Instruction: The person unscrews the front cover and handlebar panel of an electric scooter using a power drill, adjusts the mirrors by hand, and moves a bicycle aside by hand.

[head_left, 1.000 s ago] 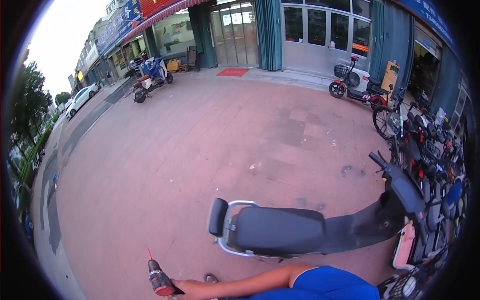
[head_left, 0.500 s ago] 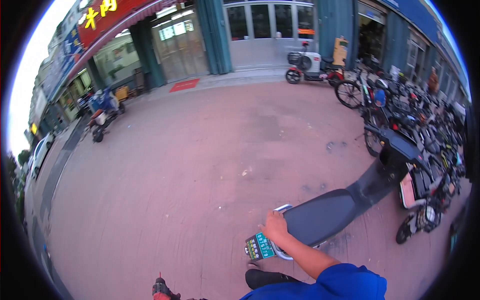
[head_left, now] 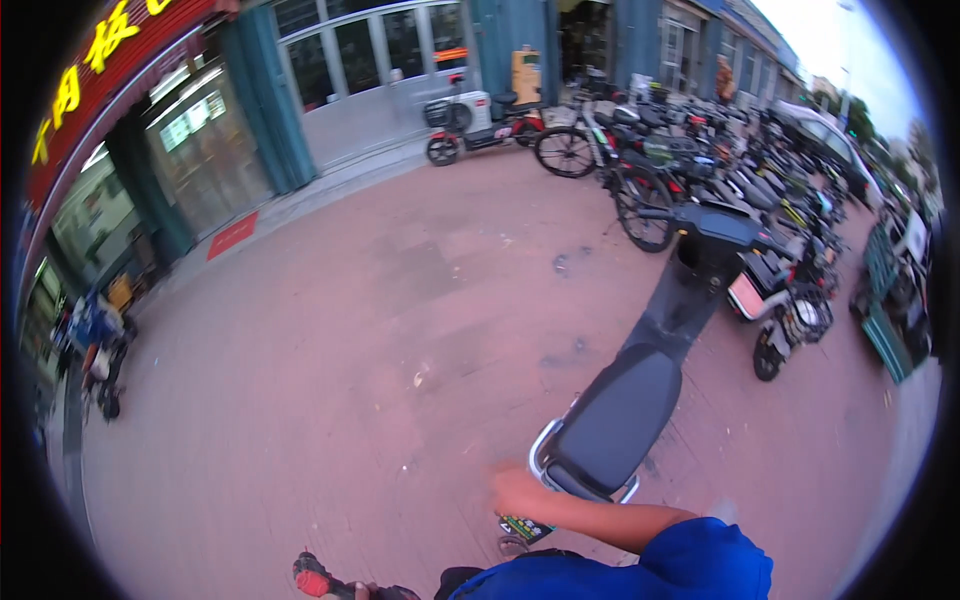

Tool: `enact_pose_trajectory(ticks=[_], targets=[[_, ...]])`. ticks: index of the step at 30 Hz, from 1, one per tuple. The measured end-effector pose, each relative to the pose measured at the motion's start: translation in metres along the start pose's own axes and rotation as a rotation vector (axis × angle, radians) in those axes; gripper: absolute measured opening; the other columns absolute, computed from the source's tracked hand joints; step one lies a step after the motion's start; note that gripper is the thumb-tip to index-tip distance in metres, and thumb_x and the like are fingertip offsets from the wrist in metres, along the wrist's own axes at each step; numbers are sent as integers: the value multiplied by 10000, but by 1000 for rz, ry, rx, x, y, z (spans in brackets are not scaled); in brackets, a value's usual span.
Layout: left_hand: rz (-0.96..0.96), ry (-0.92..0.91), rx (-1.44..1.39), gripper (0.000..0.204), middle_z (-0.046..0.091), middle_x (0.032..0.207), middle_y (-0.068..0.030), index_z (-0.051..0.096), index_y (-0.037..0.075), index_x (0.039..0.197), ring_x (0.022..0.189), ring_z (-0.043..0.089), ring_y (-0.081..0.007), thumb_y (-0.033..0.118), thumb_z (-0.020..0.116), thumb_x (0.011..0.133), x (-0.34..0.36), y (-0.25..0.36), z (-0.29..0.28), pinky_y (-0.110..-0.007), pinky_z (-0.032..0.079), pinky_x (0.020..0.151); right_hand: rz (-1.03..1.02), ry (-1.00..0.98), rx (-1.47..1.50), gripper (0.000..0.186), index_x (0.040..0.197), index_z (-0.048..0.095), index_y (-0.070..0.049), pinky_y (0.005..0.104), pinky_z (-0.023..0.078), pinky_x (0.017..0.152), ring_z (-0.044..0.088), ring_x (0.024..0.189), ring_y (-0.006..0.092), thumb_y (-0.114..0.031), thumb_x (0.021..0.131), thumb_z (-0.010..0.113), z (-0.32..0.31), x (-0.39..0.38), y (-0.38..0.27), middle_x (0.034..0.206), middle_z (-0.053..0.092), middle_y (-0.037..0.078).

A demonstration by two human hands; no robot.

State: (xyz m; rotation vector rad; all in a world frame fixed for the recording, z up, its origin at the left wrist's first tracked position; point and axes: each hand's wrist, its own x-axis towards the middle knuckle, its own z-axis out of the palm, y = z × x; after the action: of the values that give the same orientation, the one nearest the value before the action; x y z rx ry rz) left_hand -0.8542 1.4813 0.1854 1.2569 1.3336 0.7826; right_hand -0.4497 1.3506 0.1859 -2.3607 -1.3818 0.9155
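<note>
My left hand (head_left: 364, 589) is mostly out of frame at the bottom, with fingers closed on a red-and-black power drill (head_left: 312, 574). My right hand (head_left: 514, 488) is smeared by motion just left of the scooter's silver rear rail (head_left: 543, 441); whether it grips anything is unclear. That black electric scooter (head_left: 621, 406) stands in front of me, its long seat angled away to the upper right. Under my right forearm part of a plate (head_left: 523, 529) shows at the scooter's tail.
Densely parked bikes and scooters (head_left: 740, 170) line the right side. A red-and-white scooter (head_left: 470, 130) stands by shopfront doors (head_left: 380, 60), another scooter (head_left: 100, 360) at the left. A red mat (head_left: 232, 235) lies before a glass entrance. Green-covered vehicles (head_left: 890, 290) stand at the far right.
The view has turned right, swinging the scooter more lengthwise. My right arm left the drill, reached the scooter's rear, and now appears just left of its rail; the drill stays low at bottom left.
</note>
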Motion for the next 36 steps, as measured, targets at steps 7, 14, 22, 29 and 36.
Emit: enact_pose_trajectory(ticks=[7,14,22,29,36], targets=[[129,-398,67,385,700,1117,-134,650,-55,1264,1010,674,-225,275,562,1088,145,147,104,-385,548,864,-541,166,563,669,1483,480,-26,502,535,995,654,1158,459,-309,928,725,-9,102,-167,1267,668,291],[419,-723,219,377,717,1196,-242,672,-66,1249,1110,694,-347,230,562,1042,261,235,208,-464,534,969,-243,558,614,715,1480,478,-64,520,527,967,670,1071,473,-187,818,720,-65,216,-190,1103,703,276],[869,-1553,589,535,662,1233,-329,563,-75,1318,1165,656,-483,337,648,989,308,308,377,-523,515,990,232,1033,1160,379,1113,732,-37,380,564,883,714,938,202,-260,825,838,-125,222,-93,1021,767,100],[1005,-1779,680,605,648,1358,-286,536,-7,1447,1276,621,-456,356,687,987,345,312,566,-485,497,1083,754,1765,1362,238,954,717,-35,304,535,716,654,750,120,-208,860,852,-140,158,6,846,707,29],[794,-1764,611,441,736,1213,-250,693,-39,1255,1124,733,-341,305,711,980,443,285,728,-413,572,972,824,2111,1126,175,1038,642,-11,321,574,767,705,801,149,-80,936,766,-181,135,52,867,699,56]])
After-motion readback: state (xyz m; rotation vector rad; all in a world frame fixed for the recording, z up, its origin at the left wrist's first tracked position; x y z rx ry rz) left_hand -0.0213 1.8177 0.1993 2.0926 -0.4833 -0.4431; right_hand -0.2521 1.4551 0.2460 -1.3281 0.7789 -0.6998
